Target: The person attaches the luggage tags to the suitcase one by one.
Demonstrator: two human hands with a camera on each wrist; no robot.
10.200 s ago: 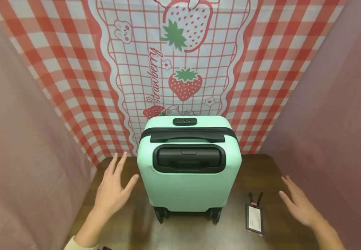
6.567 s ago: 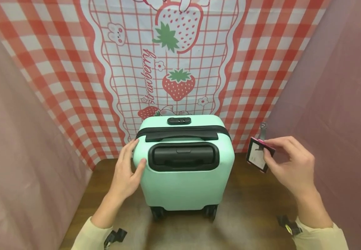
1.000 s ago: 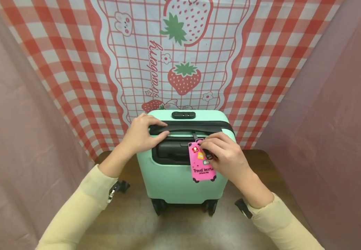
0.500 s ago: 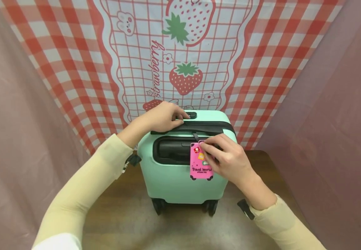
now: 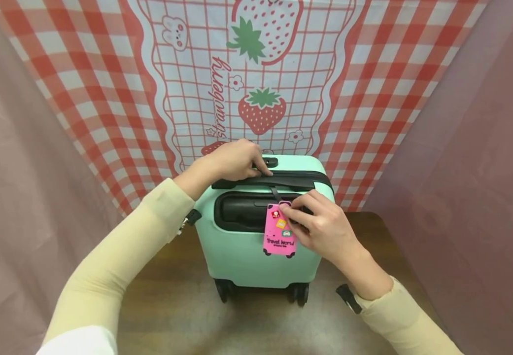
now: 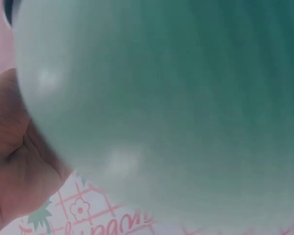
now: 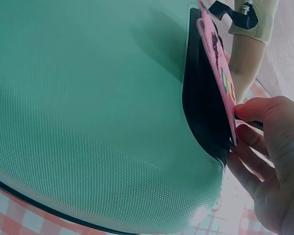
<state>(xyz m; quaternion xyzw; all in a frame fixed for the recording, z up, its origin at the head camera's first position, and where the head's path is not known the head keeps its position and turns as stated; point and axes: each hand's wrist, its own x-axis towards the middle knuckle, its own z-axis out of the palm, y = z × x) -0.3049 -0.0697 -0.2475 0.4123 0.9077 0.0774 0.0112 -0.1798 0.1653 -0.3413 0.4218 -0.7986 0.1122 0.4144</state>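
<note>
A mint-green suitcase [image 5: 260,264] stands upright on its wheels. My right hand [image 5: 323,229] pinches a pink luggage tag [image 5: 278,231] by its top corner, in front of the black recessed pull handle [image 5: 238,212]. From the tag a dark strap [image 5: 275,194] runs up to the black carry handle [image 5: 293,182] and under it. Over that handle arches my left hand [image 5: 238,160], index fingertip down at its far side near the strap. Whether it grips the strap's end is hidden. In the right wrist view, thumb and fingers hold the tag's [image 7: 219,68] edge.
The suitcase stands on a brown wooden table [image 5: 172,305]. A combination lock [image 5: 271,161] sits on its top, partly behind the left hand. A red-checked strawberry cloth [image 5: 362,98] hangs close behind, and pink cloth walls [image 5: 451,162] flank both sides.
The tag, first lying on the table at right, was picked up by the right hand and brought to the carry handle. Lately the left hand moved rightward over the handle to the strap.
</note>
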